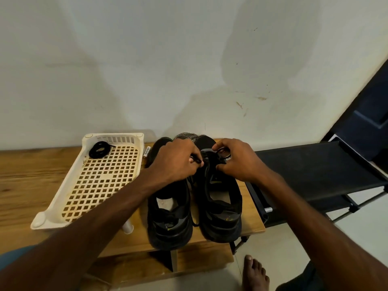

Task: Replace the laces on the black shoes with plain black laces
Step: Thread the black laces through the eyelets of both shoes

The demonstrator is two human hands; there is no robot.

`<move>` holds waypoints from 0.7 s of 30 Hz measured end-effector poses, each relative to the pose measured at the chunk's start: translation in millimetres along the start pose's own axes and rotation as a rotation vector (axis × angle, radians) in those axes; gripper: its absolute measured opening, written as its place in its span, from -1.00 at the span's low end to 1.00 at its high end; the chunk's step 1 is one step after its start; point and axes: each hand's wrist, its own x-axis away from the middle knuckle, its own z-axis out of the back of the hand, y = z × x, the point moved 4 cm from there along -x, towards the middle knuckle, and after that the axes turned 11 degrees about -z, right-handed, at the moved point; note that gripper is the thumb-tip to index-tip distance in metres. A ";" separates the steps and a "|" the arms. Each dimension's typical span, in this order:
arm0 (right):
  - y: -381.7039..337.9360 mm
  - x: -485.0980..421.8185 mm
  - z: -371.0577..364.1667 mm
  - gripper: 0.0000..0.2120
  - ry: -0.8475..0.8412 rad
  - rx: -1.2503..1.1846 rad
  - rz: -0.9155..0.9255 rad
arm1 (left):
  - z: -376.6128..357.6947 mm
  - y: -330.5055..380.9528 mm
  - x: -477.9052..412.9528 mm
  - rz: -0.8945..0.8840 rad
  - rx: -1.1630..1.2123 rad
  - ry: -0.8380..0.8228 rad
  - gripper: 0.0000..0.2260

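Two black shoes stand side by side on the wooden table [27,175], toes toward the wall and heels toward the person. The heel of the left shoe [168,219] reaches the near edge of the table. The right shoe [220,211] stands just beside the right edge, with only a thin strip of wood free there.

Both hands work over the front part of the right shoe. The left hand [176,159] has its fingers curled and pinches the end of a black lace [196,160]. The right hand [235,158] also has its fingers closed together on the lace, near the top eyelets.

A patterned lace [186,136] lies in a heap behind the shoes, against the wall. To the left, a cream basket [42,219] with a grid bottom stands close to the left shoe, with a narrow gap between them. A coiled black lace [99,150] lies in its far corner. Left of the basket the wood is bare and wide.

A black rack [315,171] stands just beside the table's right edge. A bare foot [255,274] rests on the floor below.
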 end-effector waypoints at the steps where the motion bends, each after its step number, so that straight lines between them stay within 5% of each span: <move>1: 1.5 -0.8 -0.3 -0.53 0.015 0.013 -0.007 | 2.6 -1.4 -0.3 0.016 0.036 0.026 -0.90; 7: 8.6 -3.1 -2.9 -0.64 0.062 0.024 -0.109 | 35.4 -18.7 2.8 0.069 0.625 0.254 -0.94; 10: 8.6 -3.4 -5.0 -0.67 0.066 0.002 -0.142 | 44.1 -18.6 6.9 0.030 0.847 0.168 -0.95; 17: 3.3 -1.7 -5.1 -0.71 0.071 0.018 -0.170 | 20.0 -1.0 15.5 -0.163 0.631 -0.352 -0.87; 21: 1.5 -1.5 -4.4 -0.71 0.064 0.029 -0.181 | 11.4 -5.8 9.2 -0.046 0.557 -0.070 -0.60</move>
